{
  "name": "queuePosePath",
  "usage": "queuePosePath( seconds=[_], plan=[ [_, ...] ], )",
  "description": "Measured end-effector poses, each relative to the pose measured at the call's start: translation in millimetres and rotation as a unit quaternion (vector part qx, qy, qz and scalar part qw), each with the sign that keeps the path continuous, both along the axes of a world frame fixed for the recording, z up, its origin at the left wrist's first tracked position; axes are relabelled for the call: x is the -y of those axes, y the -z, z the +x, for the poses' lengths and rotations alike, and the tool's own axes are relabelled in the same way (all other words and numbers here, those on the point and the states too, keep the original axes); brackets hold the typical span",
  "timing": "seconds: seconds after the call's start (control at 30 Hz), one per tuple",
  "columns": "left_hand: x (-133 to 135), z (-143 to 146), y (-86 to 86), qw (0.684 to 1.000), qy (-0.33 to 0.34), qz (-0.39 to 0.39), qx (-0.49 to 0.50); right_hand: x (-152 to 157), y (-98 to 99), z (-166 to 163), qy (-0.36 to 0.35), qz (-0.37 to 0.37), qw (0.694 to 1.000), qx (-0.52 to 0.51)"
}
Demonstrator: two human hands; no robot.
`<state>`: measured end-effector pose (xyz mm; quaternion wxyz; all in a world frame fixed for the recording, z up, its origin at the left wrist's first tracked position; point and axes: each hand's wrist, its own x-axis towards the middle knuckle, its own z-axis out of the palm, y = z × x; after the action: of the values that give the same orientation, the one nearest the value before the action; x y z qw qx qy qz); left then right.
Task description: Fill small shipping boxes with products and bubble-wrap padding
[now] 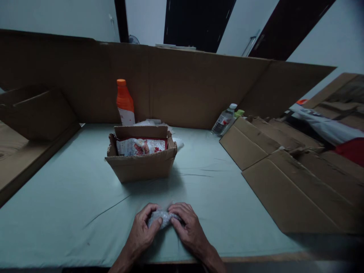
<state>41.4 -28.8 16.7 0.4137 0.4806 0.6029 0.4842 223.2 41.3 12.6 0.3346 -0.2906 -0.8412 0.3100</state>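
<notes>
Near the table's front edge, a bundle of clear bubble wrap (pixel 162 219) is gripped between both of my hands. My left hand (pixel 144 226) curls round its left end, thumb on the near side. At the right end, my right hand (pixel 187 226) closes on the wrap with thumb and fingers. Whether something lies inside the wrap, I cannot tell. Beyond my hands stands an open cardboard box (pixel 145 168), and in it is a white packet with red print (pixel 142 147).
An orange-topped bottle (pixel 125 102) and some clear plastic wrap (pixel 178 143) are behind the box. A clear bottle (pixel 224 120) leans at the back right. Cardboard boxes (pixel 295 197) fill the right side; another box (pixel 42 113) is at left. A cardboard wall (pixel 184 87) closes the back.
</notes>
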Motion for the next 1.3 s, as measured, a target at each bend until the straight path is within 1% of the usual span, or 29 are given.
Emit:
queuePosePath(
  seconds=[0.13, 0.27, 0.6, 0.77, 1.17, 1.3],
  plan=[
    [-0.1, -0.4, 3.0, 1.0, 0.001, -0.012, 0.005, 0.5, -1.1, -0.5, 0.0, 0.001, 1.0, -0.006],
    [-0.8, -0.3, 6.2, 1.0, 0.005, -0.008, 0.006, 0.0, -1.4, -0.8, -0.002, 0.001, 1.0, -0.004],
    [-0.2, -2.1, 1.7, 1.0, -0.003, -0.004, 0.013, 2.1, -2.2, -0.9, -0.001, -0.035, 0.999, 0.009],
    [1.4, -2.4, 3.9, 0.999, -0.014, -0.005, 0.038, 3.0, -3.3, -1.8, -0.004, -0.033, 0.999, 0.0],
    [1.6, -3.4, 1.3, 0.998, -0.033, -0.019, 0.051, 4.7, -4.9, 0.0, -0.021, -0.031, 0.999, 0.013],
    [2.1, -3.6, 2.4, 0.999, -0.026, -0.017, 0.045, 3.1, -3.3, -1.5, -0.017, -0.01, 1.0, 0.006]
  ],
)
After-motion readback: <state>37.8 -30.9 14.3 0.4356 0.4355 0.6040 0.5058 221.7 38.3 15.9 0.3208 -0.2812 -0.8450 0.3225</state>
